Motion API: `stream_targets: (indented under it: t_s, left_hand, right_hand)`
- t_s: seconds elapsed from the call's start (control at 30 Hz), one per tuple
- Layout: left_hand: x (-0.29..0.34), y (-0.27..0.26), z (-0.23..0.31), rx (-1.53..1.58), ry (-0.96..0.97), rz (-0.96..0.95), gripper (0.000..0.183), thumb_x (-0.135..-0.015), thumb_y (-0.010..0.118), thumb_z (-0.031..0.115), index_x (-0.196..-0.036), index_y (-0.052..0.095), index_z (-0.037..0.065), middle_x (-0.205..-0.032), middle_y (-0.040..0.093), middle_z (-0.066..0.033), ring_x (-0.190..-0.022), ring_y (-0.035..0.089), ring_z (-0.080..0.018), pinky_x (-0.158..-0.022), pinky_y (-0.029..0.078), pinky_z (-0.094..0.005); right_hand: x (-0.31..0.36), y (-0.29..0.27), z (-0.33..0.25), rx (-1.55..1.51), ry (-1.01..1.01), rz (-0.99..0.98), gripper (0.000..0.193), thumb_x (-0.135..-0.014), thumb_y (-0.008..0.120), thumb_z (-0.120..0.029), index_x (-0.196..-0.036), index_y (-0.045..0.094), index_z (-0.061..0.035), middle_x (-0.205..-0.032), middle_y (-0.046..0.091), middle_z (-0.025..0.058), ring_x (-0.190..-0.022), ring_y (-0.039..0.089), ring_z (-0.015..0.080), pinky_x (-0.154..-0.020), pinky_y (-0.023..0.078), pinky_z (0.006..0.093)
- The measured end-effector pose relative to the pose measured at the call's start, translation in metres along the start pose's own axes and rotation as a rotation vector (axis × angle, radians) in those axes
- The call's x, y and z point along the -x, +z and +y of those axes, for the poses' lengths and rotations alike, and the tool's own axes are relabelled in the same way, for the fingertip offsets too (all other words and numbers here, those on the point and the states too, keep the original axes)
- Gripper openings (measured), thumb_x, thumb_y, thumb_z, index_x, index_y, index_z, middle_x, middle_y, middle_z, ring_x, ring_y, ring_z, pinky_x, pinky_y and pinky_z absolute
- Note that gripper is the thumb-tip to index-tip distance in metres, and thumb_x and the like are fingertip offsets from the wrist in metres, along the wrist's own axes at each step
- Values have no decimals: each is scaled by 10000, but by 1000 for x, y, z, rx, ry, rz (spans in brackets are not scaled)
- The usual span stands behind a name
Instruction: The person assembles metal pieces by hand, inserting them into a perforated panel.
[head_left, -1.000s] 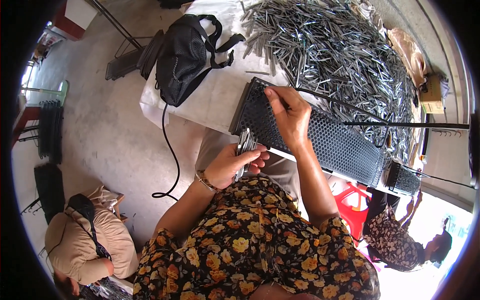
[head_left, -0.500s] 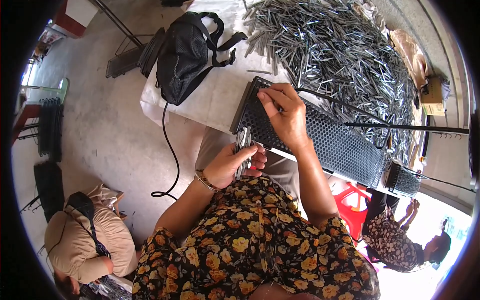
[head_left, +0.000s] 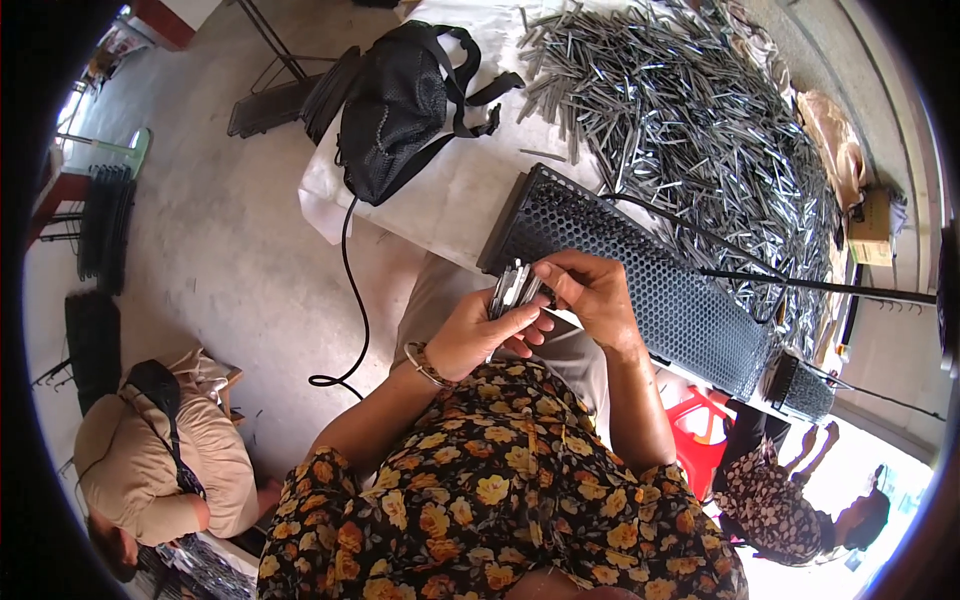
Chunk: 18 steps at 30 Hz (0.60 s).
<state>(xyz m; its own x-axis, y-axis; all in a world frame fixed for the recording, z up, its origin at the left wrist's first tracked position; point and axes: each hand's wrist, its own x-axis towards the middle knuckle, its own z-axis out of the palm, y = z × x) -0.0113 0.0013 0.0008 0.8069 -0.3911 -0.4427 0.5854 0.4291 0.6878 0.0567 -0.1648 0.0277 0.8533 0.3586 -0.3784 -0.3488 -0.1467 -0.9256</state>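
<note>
A bundle of thin grey metal strips (head_left: 515, 287) stands upright in my left hand (head_left: 468, 335), whose thumb and fingers wrap round it. My right hand (head_left: 600, 300) has its thumb and forefinger pinched at the bundle's upper right edge, against the strips; how many it grips is hidden. Just beyond both hands lies a long black perforated rack (head_left: 650, 290), full of small round holes, slanting from the table's near left edge toward the right. Its raised end bar (head_left: 508, 222) is left of my right hand.
A big heap of loose strips (head_left: 690, 130) covers the table's far side. Left of it lies a black mesh bag (head_left: 395, 115) with a cord (head_left: 358, 300) hanging to the floor. A black rod (head_left: 820, 284) crosses the rack. People sit at lower left (head_left: 170, 460) and lower right (head_left: 790, 490).
My right hand has come back from the rack's far left end to the bundle in my left hand. The view has shifted slightly, and the left hand keeps its hold.
</note>
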Motion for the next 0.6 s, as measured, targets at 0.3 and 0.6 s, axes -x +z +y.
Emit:
stream_targets:
  t_s: [0.3,0.6]
  left_hand:
    - [0,-12,-10,57,34,18,288,-944,579,264,-1114,604,33,-897,651,-52,-734,600,-88,-585,510,-225]
    - [2,-11,-5,124,-10,66,288,-951,567,261,-1095,599,14,-882,654,-67,-710,601,-100,-583,514,-242]
  right_hand:
    - [-21,-9,-14,61,-197,290,224,-913,638,-181,-973,663,33,-723,614,5,-541,476,42,-493,393,194]
    - [-40,-14,-15,146,-256,501,245,-914,633,-208,-939,673,33,-616,555,-11,-502,454,49,-471,344,205]
